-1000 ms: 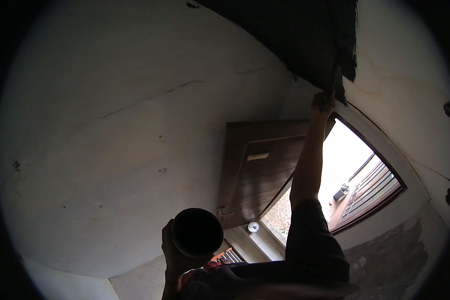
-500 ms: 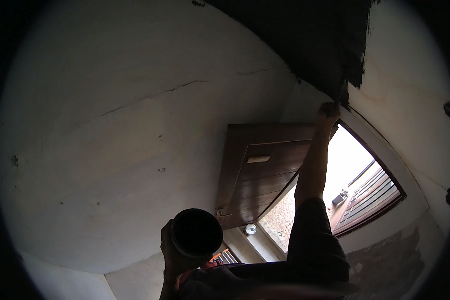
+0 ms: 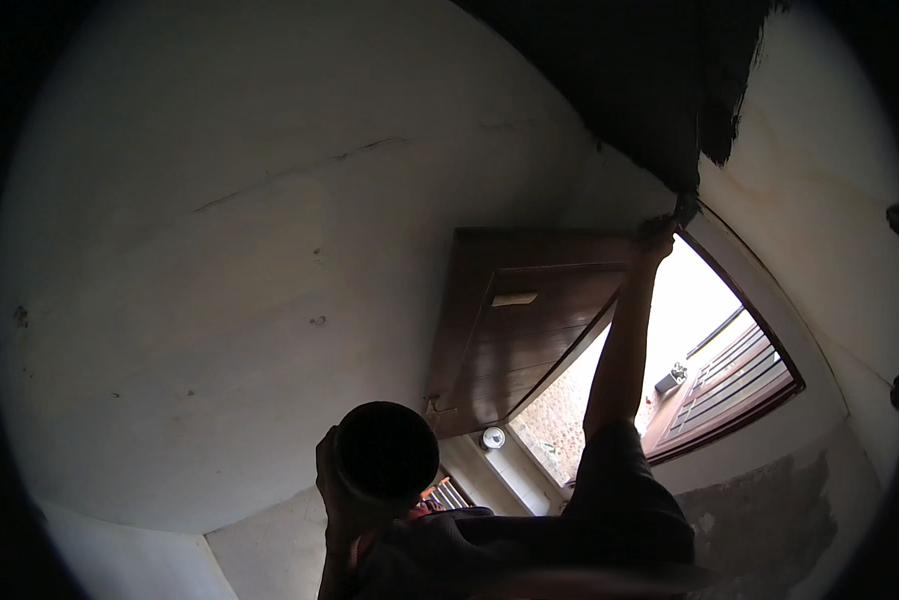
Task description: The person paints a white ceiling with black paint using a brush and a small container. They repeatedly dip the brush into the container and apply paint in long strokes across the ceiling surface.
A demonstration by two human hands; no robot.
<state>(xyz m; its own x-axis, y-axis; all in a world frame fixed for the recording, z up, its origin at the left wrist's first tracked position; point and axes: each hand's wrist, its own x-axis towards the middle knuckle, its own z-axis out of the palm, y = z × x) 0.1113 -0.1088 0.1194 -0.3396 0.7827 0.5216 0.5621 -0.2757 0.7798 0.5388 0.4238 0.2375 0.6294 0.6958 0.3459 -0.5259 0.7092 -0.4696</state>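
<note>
My left hand (image 3: 332,490) is wrapped round the side of a round, open-topped container (image 3: 386,450), whose inside looks black. Raised on an outstretched arm, my right hand (image 3: 656,236) is closed round a dark paintbrush (image 3: 686,207); its handle is mostly hidden in the fingers. The brush end meets the lower tip of a black painted area (image 3: 630,80), at the corner just above the doorway. That black area has a ragged right edge against the pale wall (image 3: 810,150).
A brown wooden door (image 3: 530,340) stands ajar beside the bright doorway, below my right hand. On the floor by the threshold is a small white-topped tub (image 3: 493,437). Outside are a railing (image 3: 740,370) and a dark pot (image 3: 672,378). A cracked pale wall (image 3: 220,280) spreads to the left.
My right hand and the brush have come slightly down from the black area toward the door frame's corner. The view has shifted a little; the container stays in my left hand.
</note>
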